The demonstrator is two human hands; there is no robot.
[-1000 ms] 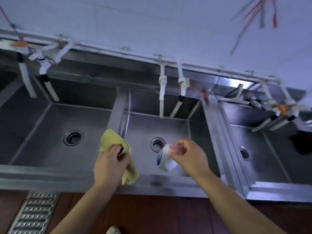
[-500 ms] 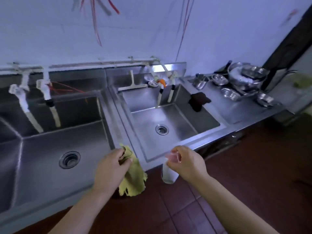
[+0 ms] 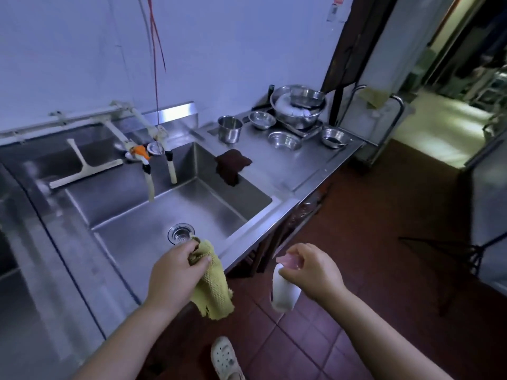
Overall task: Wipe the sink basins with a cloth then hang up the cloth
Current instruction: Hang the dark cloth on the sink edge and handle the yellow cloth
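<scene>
Left hand (image 3: 175,272): grip closed on the yellow cloth (image 3: 212,287), bunched top pinched between thumb and fingers, the rest hanging loose below the hand. Cloth sits over the front edge of the right-hand sink basin (image 3: 153,215), lower part dangling in front of the tabletop over the floor tiles (image 3: 356,229).

Right hand (image 3: 310,270): grip closed round the top of a white bottle (image 3: 284,293) with a pink cap, bottle hanging neck-up over the floor, just right of the cloth, not touching it.

Basin: round drain strainer (image 3: 181,233) just above the left hand. Two taps (image 3: 157,160) with hose ends hang over the back of the basin. A squeegee (image 3: 82,170) leans on the back ledge to the left. A dark brown rag (image 3: 231,164) drapes over the basin's right rim.

Tabletop (image 3: 288,165) right of the basin: a steel pot (image 3: 230,129), several small steel bowls (image 3: 284,139), a large bowl (image 3: 297,105) stacked with other ware at the back corner.

Bottom edge: a white clog (image 3: 226,359) on the tiles. Another basin at far left, mostly out of view.
</scene>
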